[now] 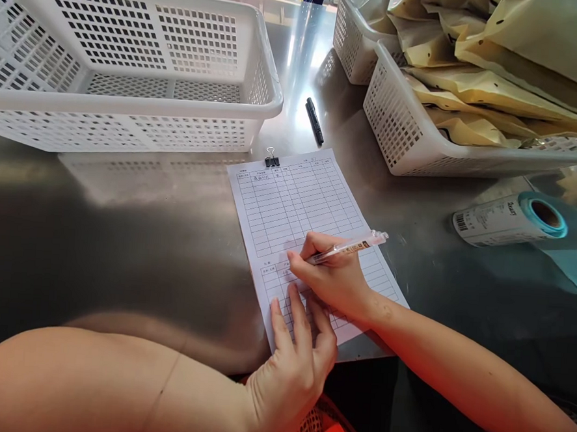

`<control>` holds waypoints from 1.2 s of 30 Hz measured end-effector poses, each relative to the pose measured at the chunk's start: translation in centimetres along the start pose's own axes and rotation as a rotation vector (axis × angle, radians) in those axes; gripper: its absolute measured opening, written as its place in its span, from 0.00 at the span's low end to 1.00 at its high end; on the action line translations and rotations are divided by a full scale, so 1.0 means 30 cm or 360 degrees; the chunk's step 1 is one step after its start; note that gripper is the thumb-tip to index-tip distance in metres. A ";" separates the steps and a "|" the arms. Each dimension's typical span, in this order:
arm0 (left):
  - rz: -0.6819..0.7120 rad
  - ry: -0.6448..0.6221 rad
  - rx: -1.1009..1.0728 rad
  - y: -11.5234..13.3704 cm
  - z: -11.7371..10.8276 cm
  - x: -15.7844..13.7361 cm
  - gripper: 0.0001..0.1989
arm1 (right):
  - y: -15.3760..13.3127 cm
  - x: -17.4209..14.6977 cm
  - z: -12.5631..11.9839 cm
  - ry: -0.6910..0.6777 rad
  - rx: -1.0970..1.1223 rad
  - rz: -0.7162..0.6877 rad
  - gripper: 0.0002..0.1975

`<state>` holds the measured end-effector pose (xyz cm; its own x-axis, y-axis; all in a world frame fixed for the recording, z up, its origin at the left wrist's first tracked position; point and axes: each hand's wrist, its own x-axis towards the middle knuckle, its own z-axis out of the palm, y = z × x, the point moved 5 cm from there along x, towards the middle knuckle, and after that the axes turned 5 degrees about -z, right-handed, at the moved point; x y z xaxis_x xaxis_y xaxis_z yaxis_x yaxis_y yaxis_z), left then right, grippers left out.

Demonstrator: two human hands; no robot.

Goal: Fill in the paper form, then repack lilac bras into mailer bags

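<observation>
A printed form (303,210) with ruled tables lies on the metal table, a black binder clip (272,159) at its top edge. Some handwriting shows in the first row of the upper table. My right hand (336,271) is closed around a clear-barrelled pen (350,247), its tip hidden behind the fingers over the lower table of the form. Just below, my left hand (300,340) rests with spread fingertips on the lower part of the paper, holding nothing. A black marker (314,121) lies beyond the form's top edge.
A white perforated basket (129,105) stands at the back left. At the back right, another white basket (396,128) holds several yellowish paper packets (491,91). A roll of labels (508,219) lies on its side on the metal table (145,233).
</observation>
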<state>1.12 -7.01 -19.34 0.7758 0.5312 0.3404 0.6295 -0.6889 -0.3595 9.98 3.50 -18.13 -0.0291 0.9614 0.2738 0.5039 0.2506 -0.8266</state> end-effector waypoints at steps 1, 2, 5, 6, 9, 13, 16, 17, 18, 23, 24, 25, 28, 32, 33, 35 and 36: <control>-0.0001 0.0001 -0.0002 0.001 0.000 0.000 0.20 | 0.000 0.000 0.000 -0.0002 -0.0007 0.0004 0.17; -0.0003 0.0001 -0.0003 0.001 0.000 -0.001 0.20 | 0.000 0.001 0.000 -0.0009 -0.0011 0.0004 0.16; 0.0001 -0.0009 -0.0007 0.002 0.001 -0.003 0.20 | 0.000 0.001 0.001 -0.0050 0.0002 0.0003 0.16; 0.0005 -0.0011 -0.0008 0.003 0.001 -0.003 0.21 | 0.001 0.001 0.001 -0.0058 0.0013 0.0011 0.15; 0.0010 -0.0019 -0.0005 0.004 0.000 -0.005 0.21 | 0.006 0.000 -0.003 -0.0035 0.0013 0.0041 0.16; 0.0011 -0.0015 -0.0001 0.004 -0.001 -0.006 0.21 | 0.006 -0.001 -0.004 -0.0012 -0.0019 0.0023 0.16; 0.0011 -0.0002 -0.0005 0.003 -0.001 -0.004 0.21 | 0.005 -0.001 -0.003 0.0001 -0.0013 0.0016 0.16; 0.0003 0.0004 -0.0007 0.002 -0.002 -0.004 0.21 | 0.006 -0.001 -0.003 0.0007 -0.0008 0.0021 0.16; 0.0000 0.0006 -0.0011 0.001 -0.002 -0.004 0.20 | 0.007 -0.001 -0.003 0.0008 0.0000 0.0024 0.16; 0.0008 -0.0005 0.0003 -0.003 -0.001 -0.004 0.20 | 0.008 0.000 -0.001 0.0006 0.0022 0.0011 0.16; 0.0008 -0.0006 0.0004 -0.003 0.000 -0.004 0.20 | 0.008 0.000 -0.001 0.0008 0.0023 0.0008 0.16; 0.0010 -0.0007 0.0002 -0.003 0.000 -0.004 0.20 | 0.008 0.000 -0.001 0.0011 0.0021 0.0007 0.17; 0.0020 -0.0004 -0.0001 0.000 0.001 -0.004 0.20 | 0.006 0.000 -0.001 0.0014 0.0024 0.0015 0.17; 0.0028 0.0000 0.0004 0.003 0.000 -0.004 0.20 | -0.002 0.001 0.000 0.0004 0.0012 -0.0005 0.17; 0.0026 -0.0005 0.0004 0.003 0.000 -0.004 0.20 | -0.004 0.002 0.000 0.0002 0.0003 -0.0017 0.17; 0.0024 -0.0014 0.0001 0.001 0.000 -0.004 0.20 | -0.007 0.003 0.000 -0.0005 0.0004 -0.0044 0.16; 0.0024 -0.0022 0.0000 0.000 0.000 -0.004 0.20 | -0.008 0.003 0.001 -0.0016 0.0011 -0.0052 0.16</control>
<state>1.03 -7.07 -19.37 0.7859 0.5274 0.3229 0.6175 -0.6969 -0.3647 9.82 3.52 -17.93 -0.0541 0.9538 0.2955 0.4964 0.2824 -0.8209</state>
